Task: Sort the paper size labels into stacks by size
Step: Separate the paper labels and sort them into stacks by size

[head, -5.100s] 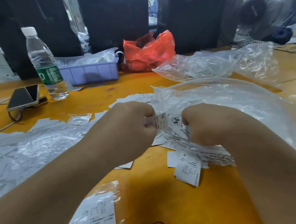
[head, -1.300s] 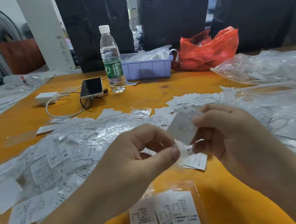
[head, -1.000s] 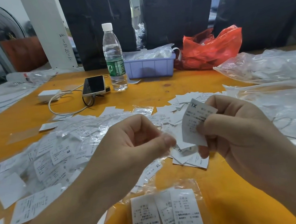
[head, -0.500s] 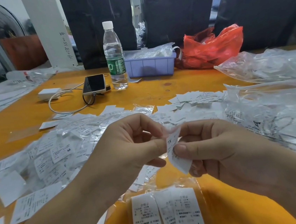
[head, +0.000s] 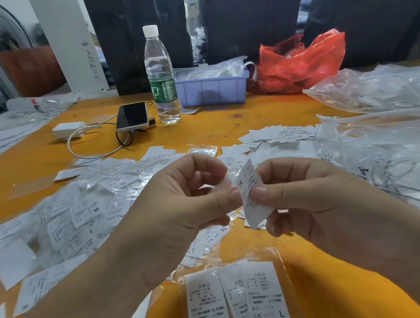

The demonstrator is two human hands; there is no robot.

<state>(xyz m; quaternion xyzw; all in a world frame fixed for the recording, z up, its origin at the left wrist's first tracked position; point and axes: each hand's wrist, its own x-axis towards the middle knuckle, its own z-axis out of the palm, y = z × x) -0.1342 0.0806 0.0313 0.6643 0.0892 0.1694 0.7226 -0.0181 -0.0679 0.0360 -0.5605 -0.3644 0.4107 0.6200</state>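
Orange tabletop [head: 225, 121] spreads out in front of me, with dark curtains hanging behind its far edge. Both my hands are raised over the middle of it. My right hand [head: 308, 195] pinches a white paper label [head: 251, 196] between thumb and curled fingers [head: 277, 170]; the label stands nearly upright and shows "XL" printed sideways near its top. My left hand [head: 183, 208] meets it from the other side, thumb tip and forefinger closed on the label's left edge, with a bit of clear film at the fingertips, the other fingers curled under.

Toward the left edge lies a loose heap of labels [head: 75, 219] mixed with clear plastic, one marked "M". Near the front edge, just below my hands, a clear sleeve [head: 236, 298] holds a few labels side by side, the left one reading "XS" and the right one "L". A smaller spread of labels [head: 276, 133] lies beyond my hands toward the right. Crumpled clear plastic bags [head: 388, 140] cover the right edge.

Along the far edge stand a water bottle [head: 160, 76] with a green wrapper, a lilac plastic bin [head: 212, 91] just to its right, and a red plastic bag [head: 300, 64] beside that. A phone [head: 131, 115] lies left of the bottle, with a white charger [head: 67, 127] and its cable nearby.
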